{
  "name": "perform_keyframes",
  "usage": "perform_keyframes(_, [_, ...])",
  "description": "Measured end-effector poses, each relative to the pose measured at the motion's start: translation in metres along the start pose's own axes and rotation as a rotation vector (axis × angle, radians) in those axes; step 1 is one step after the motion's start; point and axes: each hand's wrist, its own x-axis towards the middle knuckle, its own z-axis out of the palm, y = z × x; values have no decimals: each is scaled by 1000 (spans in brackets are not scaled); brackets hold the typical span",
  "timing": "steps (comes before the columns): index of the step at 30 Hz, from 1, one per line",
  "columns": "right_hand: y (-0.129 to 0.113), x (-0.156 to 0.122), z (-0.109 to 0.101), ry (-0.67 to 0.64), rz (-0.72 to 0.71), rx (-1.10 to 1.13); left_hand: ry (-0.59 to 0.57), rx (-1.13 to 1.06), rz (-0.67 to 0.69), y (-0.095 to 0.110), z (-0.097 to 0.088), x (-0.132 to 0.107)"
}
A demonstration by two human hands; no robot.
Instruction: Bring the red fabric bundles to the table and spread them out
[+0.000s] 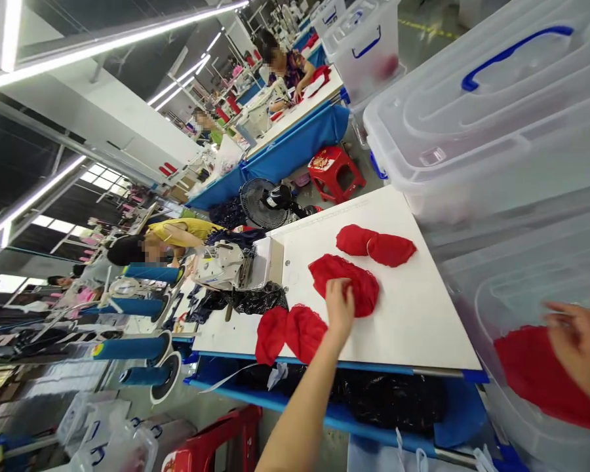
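Note:
My left hand (339, 307) reaches out over the white table (423, 308) and rests on a red lace bra piece (344, 282), fingers curled onto its near edge. Another red piece (376, 246) lies farther back, and a third (290, 333) hangs over the table's near edge. My right hand (577, 344) is at the right, over the open clear plastic bin (511, 400), touching red fabric (533, 377) inside it; its fingers are blurred.
A sewing machine (231, 263) and black fabric (255, 300) sit at the table's left end. Stacked clear bins with blue handles (496, 111) stand to the right. A fan (260, 202) and a red stool (335, 169) stand beyond. Other people sew at tables behind.

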Motion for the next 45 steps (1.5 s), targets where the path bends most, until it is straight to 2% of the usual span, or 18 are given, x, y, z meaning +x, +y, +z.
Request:
perform_keyframes(1, [-36, 0, 11, -40, -63, 111, 46, 22, -42, -15, -11, 14])
perform_keyframes(2, [-70, -1, 24, -157, -127, 247, 73, 38, -72, -27, -19, 27])
perform_keyframes(5, [-153, -10, 70, -358, -249, 386, 83, 69, -108, -50, -30, 58])
perform_keyframes(7, [-189, -16, 101, -544, -312, 566, 66, 84, -109, -56, -30, 71])
perform_keyframes(8, [-201, -17, 115, -613, -344, 574, 58, 92, -109, -57, -30, 76])
perform_keyframes(11, [-219, -16, 148, -641, -323, 482, 18, 106, -94, -57, -34, 86])
perform_keyframes(16, [-212, -10, 179, -484, -121, 327, -47, 47, 1, -54, -52, 82])
perform_keyframes(21, [-217, -9, 178, -397, -64, 321, -123, -129, 20, -49, -73, 51])
perform_keyframes(23, [-226, -9, 167, -375, -63, 330, -263, -271, 18, -46, -83, 31])
perform_keyframes(26, [-237, -10, 139, -411, -212, 361, -648, -545, -27, -40, -95, -4])
perform_keyframes(27, [-237, -12, 129, -461, -284, 400, -753, -615, -60, -37, -96, -15])
perform_keyframes(29, [-232, -14, 108, -630, -310, 523, -835, -687, -119, -34, -94, -31])
perform_keyframes(32, [-206, -13, 87, -891, -25, 633, -736, -663, -97, -34, -79, -36])
perform_keyframes(34, [-180, -7, 81, -914, 69, 511, -612, -512, -24, -36, -64, -25])
perform_keyframes(37, [-144, 6, 81, -754, -38, 150, -445, -303, 28, -33, -39, -1])
perform_keyframes(39, [-128, 12, 83, -640, -70, -7, -383, -268, 6, -24, -20, 13])
perform_keyframes(43, [-124, 9, 84, -439, -81, -90, -324, -290, -79, -4, 16, 21])
perform_keyframes(45, [-131, -2, 85, -325, -102, -108, -300, -333, -124, -2, 24, 19])
